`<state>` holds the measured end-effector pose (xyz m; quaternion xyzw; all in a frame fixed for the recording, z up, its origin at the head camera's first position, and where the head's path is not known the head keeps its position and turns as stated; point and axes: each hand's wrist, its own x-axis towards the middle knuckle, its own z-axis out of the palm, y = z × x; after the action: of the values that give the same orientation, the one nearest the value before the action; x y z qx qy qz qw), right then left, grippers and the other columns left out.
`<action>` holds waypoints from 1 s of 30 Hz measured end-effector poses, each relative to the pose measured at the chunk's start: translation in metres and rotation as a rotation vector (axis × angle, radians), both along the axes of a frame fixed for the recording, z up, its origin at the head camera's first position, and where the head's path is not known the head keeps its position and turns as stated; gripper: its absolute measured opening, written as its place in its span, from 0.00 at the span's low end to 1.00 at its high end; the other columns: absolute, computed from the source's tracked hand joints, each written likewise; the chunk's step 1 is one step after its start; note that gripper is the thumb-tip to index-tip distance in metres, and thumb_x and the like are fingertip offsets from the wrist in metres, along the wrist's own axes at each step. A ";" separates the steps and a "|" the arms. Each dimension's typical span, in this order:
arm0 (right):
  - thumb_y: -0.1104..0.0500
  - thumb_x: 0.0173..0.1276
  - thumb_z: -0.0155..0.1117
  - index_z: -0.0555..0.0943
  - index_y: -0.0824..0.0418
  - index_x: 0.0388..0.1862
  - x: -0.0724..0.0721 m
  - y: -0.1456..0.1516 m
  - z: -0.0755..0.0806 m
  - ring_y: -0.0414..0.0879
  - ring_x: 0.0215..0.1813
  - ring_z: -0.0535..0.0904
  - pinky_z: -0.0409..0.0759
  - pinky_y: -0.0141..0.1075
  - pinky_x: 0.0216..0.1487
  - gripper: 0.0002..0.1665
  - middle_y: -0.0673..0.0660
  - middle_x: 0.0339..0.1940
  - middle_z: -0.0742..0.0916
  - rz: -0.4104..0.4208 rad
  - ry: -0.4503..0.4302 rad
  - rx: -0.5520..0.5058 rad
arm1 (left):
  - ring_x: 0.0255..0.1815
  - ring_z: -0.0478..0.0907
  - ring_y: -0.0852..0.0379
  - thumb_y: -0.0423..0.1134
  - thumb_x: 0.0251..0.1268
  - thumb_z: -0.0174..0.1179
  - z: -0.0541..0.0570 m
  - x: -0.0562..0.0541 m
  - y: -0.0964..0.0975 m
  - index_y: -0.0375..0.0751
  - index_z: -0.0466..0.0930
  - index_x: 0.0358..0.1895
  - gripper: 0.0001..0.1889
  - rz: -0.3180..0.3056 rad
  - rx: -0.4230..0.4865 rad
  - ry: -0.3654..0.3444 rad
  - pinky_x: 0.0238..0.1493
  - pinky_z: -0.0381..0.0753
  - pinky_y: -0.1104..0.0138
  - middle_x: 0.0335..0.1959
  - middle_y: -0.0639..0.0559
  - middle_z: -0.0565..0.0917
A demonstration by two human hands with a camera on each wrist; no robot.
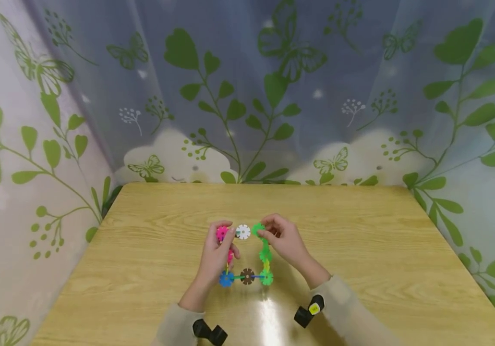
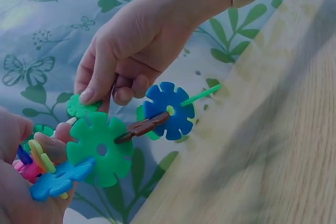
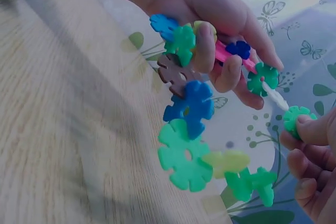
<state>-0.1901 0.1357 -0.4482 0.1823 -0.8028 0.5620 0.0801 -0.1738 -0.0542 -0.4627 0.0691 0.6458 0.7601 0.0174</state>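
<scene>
Notched plastic snowflake discs are linked into a nearly square frame above the table. My left hand (image 1: 212,257) grips its left side, around a pink disc (image 1: 222,234) and other pieces its fingers partly cover. With thumb and fingers, my right hand (image 1: 288,242) pinches a green disc (image 3: 297,120) at the upper right corner. The white disc (image 1: 243,232) lies between the hands, its edge meeting that green disc in the right wrist view. Along the bottom run a blue disc (image 1: 226,278), a brown disc (image 1: 247,276) and a green corner disc (image 1: 266,277). Yellow and green discs climb the right side.
The wooden table (image 1: 143,269) extends beneath both hands, with a bright reflection near its front. Behind and beside it hangs a curtain (image 1: 247,96) printed with leaves and butterflies. Black cameras (image 1: 309,311) are strapped at both wrists.
</scene>
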 end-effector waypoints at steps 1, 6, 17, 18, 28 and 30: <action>0.67 0.60 0.66 0.78 0.65 0.38 0.000 0.000 -0.001 0.43 0.22 0.72 0.73 0.27 0.21 0.08 0.56 0.24 0.82 -0.002 0.016 0.008 | 0.13 0.71 0.58 0.47 0.69 0.53 0.000 0.000 0.000 0.43 0.64 0.55 0.18 0.000 0.002 -0.002 0.04 0.64 0.74 0.23 0.34 0.73; 0.65 0.61 0.66 0.79 0.60 0.36 0.003 -0.001 -0.005 0.41 0.21 0.70 0.71 0.28 0.19 0.06 0.49 0.23 0.81 -0.019 0.064 0.041 | 0.13 0.71 0.57 0.49 0.70 0.50 0.002 0.002 0.002 0.43 0.64 0.56 0.19 -0.003 -0.004 -0.010 0.04 0.65 0.74 0.23 0.38 0.74; 0.66 0.60 0.66 0.80 0.62 0.34 0.008 -0.003 -0.002 0.44 0.23 0.70 0.68 0.27 0.20 0.05 0.52 0.25 0.81 -0.116 0.150 0.050 | 0.12 0.70 0.57 0.46 0.71 0.49 0.010 0.003 0.006 0.39 0.63 0.55 0.18 -0.019 0.023 -0.006 0.03 0.64 0.73 0.19 0.42 0.73; 0.68 0.59 0.66 0.80 0.63 0.34 0.009 -0.004 0.000 0.45 0.23 0.70 0.67 0.27 0.20 0.05 0.53 0.24 0.81 -0.113 0.155 0.052 | 0.12 0.70 0.57 0.46 0.71 0.49 0.010 0.004 0.006 0.38 0.62 0.55 0.18 -0.025 0.023 -0.008 0.04 0.64 0.73 0.19 0.42 0.73; 0.77 0.52 0.67 0.80 0.68 0.24 0.015 -0.009 0.004 0.40 0.21 0.69 0.70 0.30 0.17 0.07 0.57 0.21 0.83 -0.087 0.309 -0.021 | 0.11 0.69 0.57 0.48 0.72 0.47 0.010 0.006 0.010 0.34 0.60 0.51 0.19 -0.082 -0.009 -0.019 0.04 0.63 0.74 0.17 0.43 0.72; 0.77 0.50 0.68 0.81 0.67 0.24 0.010 -0.008 -0.006 0.41 0.21 0.70 0.71 0.31 0.17 0.08 0.56 0.22 0.84 -0.093 0.372 -0.009 | 0.11 0.69 0.57 0.48 0.72 0.48 0.010 0.007 0.011 0.35 0.60 0.50 0.19 -0.084 -0.008 -0.012 0.03 0.63 0.74 0.16 0.43 0.72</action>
<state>-0.1798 0.1281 -0.4543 0.2455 -0.7793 0.5177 0.2539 -0.1672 -0.0437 -0.4527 0.0914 0.6454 0.7564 0.0534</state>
